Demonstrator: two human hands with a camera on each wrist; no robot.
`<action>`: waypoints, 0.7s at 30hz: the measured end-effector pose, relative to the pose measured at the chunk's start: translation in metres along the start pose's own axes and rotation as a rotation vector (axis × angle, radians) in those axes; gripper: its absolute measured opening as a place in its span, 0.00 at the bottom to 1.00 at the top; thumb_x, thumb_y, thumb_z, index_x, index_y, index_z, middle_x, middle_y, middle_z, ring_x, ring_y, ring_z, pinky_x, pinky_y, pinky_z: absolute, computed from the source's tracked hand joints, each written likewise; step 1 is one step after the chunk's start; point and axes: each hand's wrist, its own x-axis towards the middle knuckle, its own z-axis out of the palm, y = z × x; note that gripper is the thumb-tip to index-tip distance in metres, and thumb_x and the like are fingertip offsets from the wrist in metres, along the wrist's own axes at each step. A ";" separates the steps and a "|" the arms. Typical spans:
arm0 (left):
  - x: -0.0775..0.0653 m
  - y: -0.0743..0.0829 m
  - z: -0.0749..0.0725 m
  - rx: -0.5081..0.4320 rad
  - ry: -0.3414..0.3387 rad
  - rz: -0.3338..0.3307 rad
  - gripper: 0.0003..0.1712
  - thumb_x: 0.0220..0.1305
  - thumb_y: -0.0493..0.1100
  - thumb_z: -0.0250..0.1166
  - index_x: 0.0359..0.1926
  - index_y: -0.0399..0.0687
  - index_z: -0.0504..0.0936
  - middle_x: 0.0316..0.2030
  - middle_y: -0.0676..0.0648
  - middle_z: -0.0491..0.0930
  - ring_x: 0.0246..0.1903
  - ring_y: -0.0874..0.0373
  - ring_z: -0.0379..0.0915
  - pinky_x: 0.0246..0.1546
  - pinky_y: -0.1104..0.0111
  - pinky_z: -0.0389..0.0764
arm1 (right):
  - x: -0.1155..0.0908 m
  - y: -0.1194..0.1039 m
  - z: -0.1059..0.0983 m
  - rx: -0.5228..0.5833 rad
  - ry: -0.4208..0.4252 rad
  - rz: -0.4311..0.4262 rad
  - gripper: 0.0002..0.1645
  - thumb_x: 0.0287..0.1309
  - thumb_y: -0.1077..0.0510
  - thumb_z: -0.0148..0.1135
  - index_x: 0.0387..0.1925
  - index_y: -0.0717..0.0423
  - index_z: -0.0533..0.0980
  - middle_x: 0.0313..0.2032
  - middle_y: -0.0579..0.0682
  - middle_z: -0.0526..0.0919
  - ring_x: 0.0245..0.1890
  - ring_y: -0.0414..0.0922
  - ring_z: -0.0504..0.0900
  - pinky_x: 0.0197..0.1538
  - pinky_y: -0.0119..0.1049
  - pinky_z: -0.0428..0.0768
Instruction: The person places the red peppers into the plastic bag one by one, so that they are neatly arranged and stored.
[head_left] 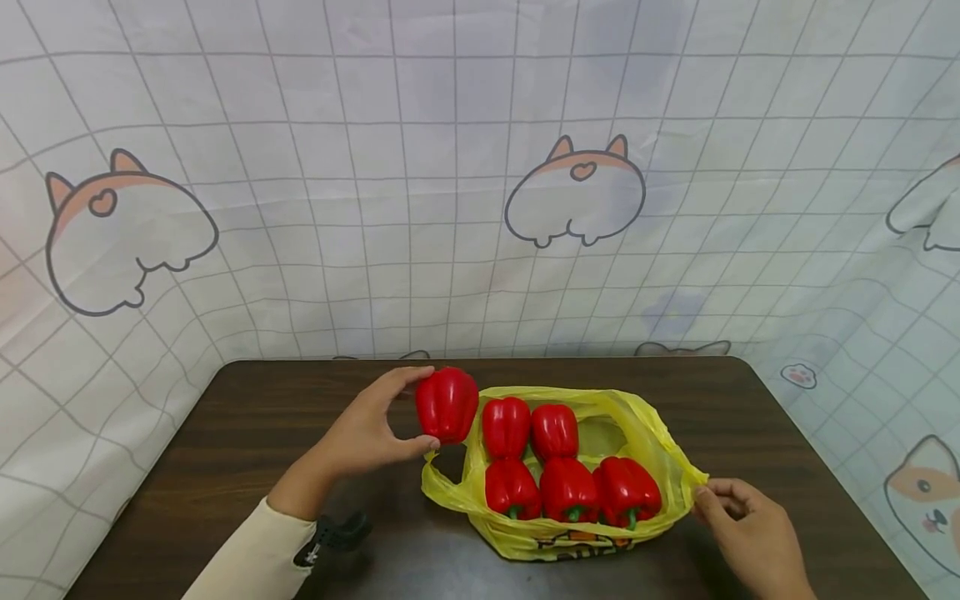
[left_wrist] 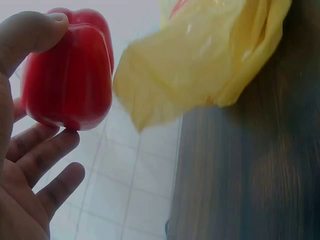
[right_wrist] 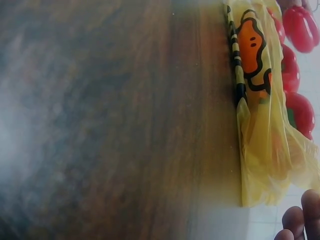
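Note:
My left hand [head_left: 367,429] grips a red bell pepper [head_left: 447,405] between thumb and fingers, raised at the left rim of a yellow plastic bag [head_left: 517,542]. In the left wrist view the same pepper [left_wrist: 70,75] shows its smooth side, with the thumb on top. Inside the open bag sit several more red bell peppers [head_left: 555,432] in two rows, the front ones with green stems toward me. At the bag's right end my right hand [head_left: 753,533] pinches the bag's edge between thumb and curled fingers. Only the fingertips [right_wrist: 310,210] of that hand appear in the right wrist view.
The bag stands on a dark wooden table [head_left: 247,433]. Behind and beside the table hangs a white gridded cloth [head_left: 337,208] with cartoon dog drawings. A dark strap [head_left: 341,533] sits at the left wrist beside a cream sleeve [head_left: 258,554].

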 end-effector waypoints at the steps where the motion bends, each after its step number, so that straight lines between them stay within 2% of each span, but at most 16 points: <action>1: 0.002 0.002 0.002 0.001 -0.008 -0.002 0.50 0.49 0.47 0.83 0.72 0.56 0.69 0.64 0.55 0.73 0.54 0.57 0.74 0.52 0.59 0.82 | 0.000 0.000 0.000 -0.002 0.002 -0.001 0.23 0.72 0.45 0.60 0.50 0.63 0.81 0.34 0.49 0.90 0.34 0.42 0.86 0.32 0.33 0.80; 6: 0.009 0.010 0.010 -0.011 -0.038 -0.010 0.49 0.49 0.50 0.83 0.72 0.57 0.70 0.64 0.56 0.73 0.56 0.58 0.73 0.53 0.58 0.81 | 0.000 -0.002 0.002 0.001 0.004 0.001 0.23 0.72 0.46 0.60 0.49 0.63 0.81 0.34 0.49 0.89 0.35 0.43 0.86 0.31 0.33 0.80; 11: 0.018 0.018 0.017 0.001 -0.060 0.012 0.49 0.49 0.51 0.83 0.71 0.54 0.71 0.63 0.56 0.74 0.56 0.59 0.72 0.55 0.59 0.80 | 0.000 -0.002 0.003 0.001 0.017 -0.001 0.22 0.72 0.48 0.61 0.49 0.64 0.80 0.33 0.49 0.89 0.34 0.44 0.87 0.31 0.33 0.80; 18: 0.031 0.025 0.033 -0.078 -0.113 0.043 0.49 0.49 0.50 0.83 0.70 0.49 0.71 0.63 0.54 0.74 0.60 0.59 0.73 0.60 0.56 0.77 | 0.001 -0.002 0.003 0.008 0.010 -0.009 0.21 0.72 0.48 0.61 0.49 0.64 0.80 0.33 0.50 0.89 0.35 0.45 0.87 0.31 0.33 0.80; 21: 0.036 0.028 0.038 -0.065 -0.120 0.046 0.49 0.49 0.52 0.83 0.70 0.50 0.72 0.63 0.55 0.74 0.61 0.59 0.72 0.62 0.56 0.76 | 0.001 -0.002 0.003 0.017 0.000 -0.008 0.22 0.72 0.48 0.60 0.49 0.64 0.80 0.34 0.50 0.89 0.35 0.45 0.87 0.31 0.33 0.81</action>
